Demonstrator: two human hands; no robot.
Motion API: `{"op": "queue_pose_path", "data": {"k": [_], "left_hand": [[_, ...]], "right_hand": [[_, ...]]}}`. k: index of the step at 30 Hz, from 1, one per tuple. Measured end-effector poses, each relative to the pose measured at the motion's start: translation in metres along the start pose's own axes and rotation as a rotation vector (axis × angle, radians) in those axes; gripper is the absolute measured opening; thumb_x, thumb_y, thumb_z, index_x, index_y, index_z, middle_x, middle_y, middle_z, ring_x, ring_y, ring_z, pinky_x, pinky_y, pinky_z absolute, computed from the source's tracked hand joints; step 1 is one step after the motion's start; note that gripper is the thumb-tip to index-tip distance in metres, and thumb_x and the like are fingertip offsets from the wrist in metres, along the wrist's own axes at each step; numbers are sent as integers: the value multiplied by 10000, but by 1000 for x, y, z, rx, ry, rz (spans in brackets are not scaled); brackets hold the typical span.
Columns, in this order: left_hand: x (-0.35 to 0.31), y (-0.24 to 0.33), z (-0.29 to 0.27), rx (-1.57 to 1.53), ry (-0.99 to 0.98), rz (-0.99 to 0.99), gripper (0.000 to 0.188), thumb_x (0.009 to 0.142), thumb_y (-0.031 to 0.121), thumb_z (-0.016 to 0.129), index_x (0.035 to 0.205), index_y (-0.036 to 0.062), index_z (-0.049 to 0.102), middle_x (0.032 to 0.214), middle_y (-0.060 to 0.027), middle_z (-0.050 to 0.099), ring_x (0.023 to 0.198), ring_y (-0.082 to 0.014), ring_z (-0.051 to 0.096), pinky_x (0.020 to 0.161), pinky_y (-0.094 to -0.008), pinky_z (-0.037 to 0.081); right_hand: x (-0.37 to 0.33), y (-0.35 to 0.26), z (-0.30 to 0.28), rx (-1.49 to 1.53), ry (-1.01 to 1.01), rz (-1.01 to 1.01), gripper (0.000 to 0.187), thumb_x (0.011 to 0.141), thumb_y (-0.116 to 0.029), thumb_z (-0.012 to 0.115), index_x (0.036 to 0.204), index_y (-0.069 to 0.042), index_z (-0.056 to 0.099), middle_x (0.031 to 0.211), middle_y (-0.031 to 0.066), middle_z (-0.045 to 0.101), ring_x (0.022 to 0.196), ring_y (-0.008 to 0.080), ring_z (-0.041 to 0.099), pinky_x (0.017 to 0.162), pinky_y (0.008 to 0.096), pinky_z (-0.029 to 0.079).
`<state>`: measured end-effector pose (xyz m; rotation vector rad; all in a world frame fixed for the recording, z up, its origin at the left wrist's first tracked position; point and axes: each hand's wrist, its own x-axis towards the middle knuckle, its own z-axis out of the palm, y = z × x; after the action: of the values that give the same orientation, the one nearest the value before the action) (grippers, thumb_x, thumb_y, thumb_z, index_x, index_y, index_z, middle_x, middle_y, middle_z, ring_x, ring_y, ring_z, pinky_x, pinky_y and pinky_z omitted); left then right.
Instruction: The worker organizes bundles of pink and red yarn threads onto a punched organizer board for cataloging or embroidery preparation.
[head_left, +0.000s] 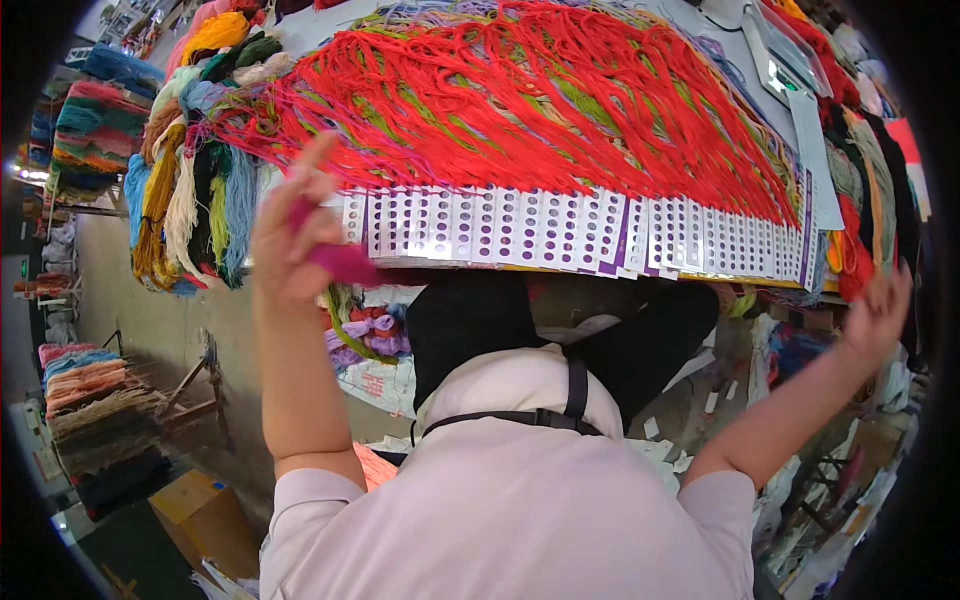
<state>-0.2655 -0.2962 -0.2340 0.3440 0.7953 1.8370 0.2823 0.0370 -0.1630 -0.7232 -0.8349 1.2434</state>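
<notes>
My left hand (292, 235), raised at the left end of the table, is closed on a bundle of magenta yarn (345, 262). The bundle's end hangs out below the fingers, toward the table's front edge. Off the table's right end, my right hand (878, 318) is lifted beside hanging red yarn (850, 245); its fingers are blurred and I cannot make out anything in them. Between the hands, long red threads (480, 110) mixed with green and purple lie across a fanned row of white cards (510, 228) with punched holes.
Skeins of many colours (190, 200) hang over the table's left end. A scale-like device (785, 70) stands at the back right. Yarn stacks (100, 400) and a cardboard box (205, 515) are at the left. Below the table lie purple skeins (375, 335).
</notes>
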Motion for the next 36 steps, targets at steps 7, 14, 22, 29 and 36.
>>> {"op": "queue_pose_path", "data": {"k": [7, 14, 22, 29, 36], "left_hand": [[41, -101, 32, 776, 296, -401, 363, 891, 146, 618, 1219, -9, 591, 1088, -78, 677, 502, -73, 496, 483, -238, 464], [63, -120, 20, 1057, 272, -356, 272, 865, 134, 603, 1094, -7, 644, 871, -49, 681, 492, -75, 475, 461, -234, 421], [83, -130, 25, 881, 260, -561, 99, 855, 114, 594, 792, 45, 625, 651, -3, 558, 506, -82, 476, 463, -240, 370], [73, -126, 4, 951, 292, -117, 51, 859, 129, 629, 821, 98, 616, 653, 37, 533, 477, -56, 428, 453, -219, 335], [66, -73, 7, -40, 17, -698, 282, 917, 146, 529, 1155, 17, 606, 684, 3, 570, 377, -32, 297, 415, -214, 313]], "right_hand": [[-167, 256, 198, -664, -988, 414, 173, 852, -44, 587, 1014, -11, 641, 718, -9, 596, 643, 65, 532, 610, 219, 428], [-183, 309, 189, -775, -989, 289, 213, 823, -30, 556, 1033, -36, 519, 699, 32, 600, 656, 135, 567, 620, 285, 424], [-184, 317, 187, -716, -1006, 430, 229, 813, -94, 577, 1037, -67, 536, 751, 38, 648, 727, 215, 627, 675, 340, 452], [-180, 314, 186, -747, -1027, 433, 247, 814, -98, 578, 1054, -60, 530, 752, 37, 639, 723, 199, 620, 684, 340, 456], [-173, 294, 193, -539, -1015, 637, 261, 869, -28, 545, 1125, -16, 497, 761, 28, 597, 719, 73, 551, 642, 218, 411]]}}
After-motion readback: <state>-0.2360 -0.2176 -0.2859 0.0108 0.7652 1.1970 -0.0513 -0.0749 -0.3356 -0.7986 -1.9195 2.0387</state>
